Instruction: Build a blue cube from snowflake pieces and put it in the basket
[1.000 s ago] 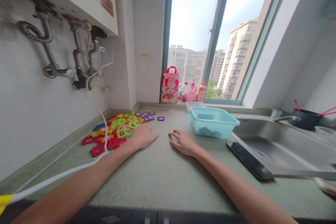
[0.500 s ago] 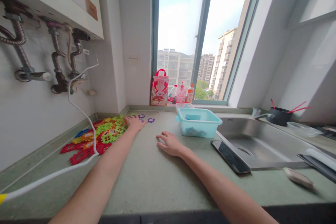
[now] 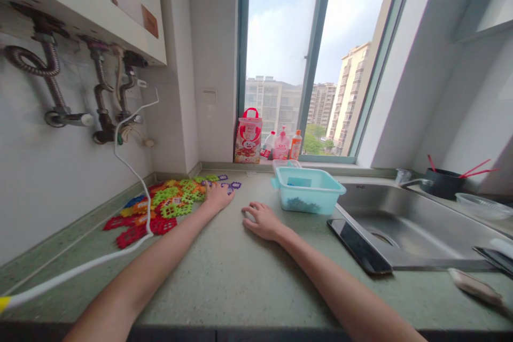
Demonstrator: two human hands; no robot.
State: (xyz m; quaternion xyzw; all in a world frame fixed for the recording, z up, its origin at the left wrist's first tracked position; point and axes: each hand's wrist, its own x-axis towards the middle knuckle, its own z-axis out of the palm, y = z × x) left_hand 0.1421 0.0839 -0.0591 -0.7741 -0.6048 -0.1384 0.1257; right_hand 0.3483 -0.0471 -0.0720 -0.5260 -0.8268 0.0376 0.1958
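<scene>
A spread of flat plastic interlocking pieces (image 3: 160, 206) in red, orange, green, blue and purple lies on the green countertop (image 3: 240, 278) at the left, sorted roughly by colour. My left hand (image 3: 218, 196) rests palm down at the far end of the spread, fingers stretched over the purple pieces (image 3: 232, 186). My right hand (image 3: 262, 220) lies flat on the bare counter to the right of it, fingers spread, holding nothing. A light blue plastic tub (image 3: 308, 189) stands just beyond my right hand.
A dark phone (image 3: 358, 246) lies at the edge of the steel sink (image 3: 409, 224). A white cable (image 3: 132, 171) hangs from the wall pipes across the pieces. A red bag (image 3: 248, 136) and bottles (image 3: 282, 144) stand by the window. A pot (image 3: 444, 181) with chopsticks sits far right.
My left hand went from the near side of the spread out to the purple pieces at its far end, then drew back slightly. My right hand stayed flat on the counter.
</scene>
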